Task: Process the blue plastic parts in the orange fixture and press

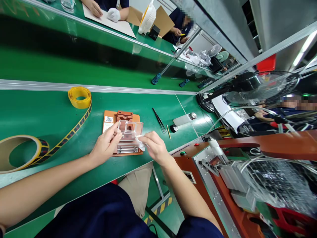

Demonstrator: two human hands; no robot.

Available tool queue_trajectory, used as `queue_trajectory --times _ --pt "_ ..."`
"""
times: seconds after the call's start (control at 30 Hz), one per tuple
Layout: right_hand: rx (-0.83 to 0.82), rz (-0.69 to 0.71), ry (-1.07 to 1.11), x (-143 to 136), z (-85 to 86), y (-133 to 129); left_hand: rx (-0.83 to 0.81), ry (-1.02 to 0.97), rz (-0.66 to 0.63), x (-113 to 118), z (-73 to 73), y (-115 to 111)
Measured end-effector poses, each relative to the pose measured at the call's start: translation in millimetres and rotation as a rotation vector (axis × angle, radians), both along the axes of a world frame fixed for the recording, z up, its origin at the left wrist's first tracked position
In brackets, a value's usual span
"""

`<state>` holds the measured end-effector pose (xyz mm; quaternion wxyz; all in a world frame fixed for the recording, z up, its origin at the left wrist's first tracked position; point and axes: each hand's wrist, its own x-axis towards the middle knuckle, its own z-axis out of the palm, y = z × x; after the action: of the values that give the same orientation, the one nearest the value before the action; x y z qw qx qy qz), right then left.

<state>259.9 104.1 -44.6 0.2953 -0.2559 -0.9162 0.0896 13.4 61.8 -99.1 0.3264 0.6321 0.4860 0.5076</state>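
Observation:
My left hand (pixel 107 142) pinches the left edge of a clear plastic part (pixel 131 127), a thin see-through plate with a frame-like outline. Fingers of my right hand (pixel 155 145) are closed on a white wipe (pixel 140 142), which touches the part's lower right corner. Both hands are over an orange-brown fixture (pixel 109 116), which carries a QR label and metal bars on its near side. To the right of the fixture lie black tweezers (pixel 159 119) and a thin yellowish stick (pixel 168 131).
A yellow tape roll (pixel 79 97) and a larger roll (pixel 22 153) are joined by a printed strip at left. A bottle (pixel 182 120) lies near the tweezers. A desk fan (pixel 208 99) and an orange machine (pixel 205 185) stand right. Co-workers sit across the glass.

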Motion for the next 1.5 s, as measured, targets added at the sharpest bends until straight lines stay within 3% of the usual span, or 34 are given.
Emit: queue_trajectory --times 0.13,0.23,0.33,0.53,0.6,0.77,0.83,0.97,1.1,1.3,1.5 --pt "-0.177 -0.276 0.175 10.2 -1.8 -19.8 0.002 -0.011 -0.005 -0.8 -0.2 -0.5" --pt "-0.254 -0.408 0.256 11.0 -3.1 -23.7 -0.02 -0.009 0.0 -1.6 -0.8 -1.2" --pt "-0.273 -0.423 0.32 6.5 -5.9 -20.2 -0.039 -0.032 0.004 -1.9 -0.6 -1.4" --pt "-0.187 -0.323 0.389 -16.5 -1.9 -10.9 0.004 -0.036 -0.008 -1.4 1.6 -1.1" --pt "-0.11 -0.296 0.295 -27.6 5.6 -9.8 0.015 -0.024 -0.008 -1.6 1.5 -1.5" --pt "0.016 -0.265 -0.266 -48.5 26.3 -8.2 0.024 -0.005 0.005 -2.2 -0.3 -3.0" --pt "0.042 -0.243 -0.303 -50.8 26.4 -5.6 0.032 -0.003 0.008 -2.0 -1.0 -3.6" --pt "0.068 -0.249 -0.083 -46.0 9.0 -2.8 0.022 0.008 0.013 -1.0 -0.8 -4.5" --pt "-0.119 -0.206 0.191 -29.0 -6.5 -17.1 0.012 0.024 0.02 -0.4 0.5 -5.1" --pt "-0.346 -0.46 0.361 -6.4 -6.1 -44.4 0.119 0.078 0.015 -3.1 -4.9 -7.1" --pt "-0.391 -0.485 0.463 -10.5 -7.3 -45.6 0.124 0.113 0.004 -5.8 -11.1 -7.9"
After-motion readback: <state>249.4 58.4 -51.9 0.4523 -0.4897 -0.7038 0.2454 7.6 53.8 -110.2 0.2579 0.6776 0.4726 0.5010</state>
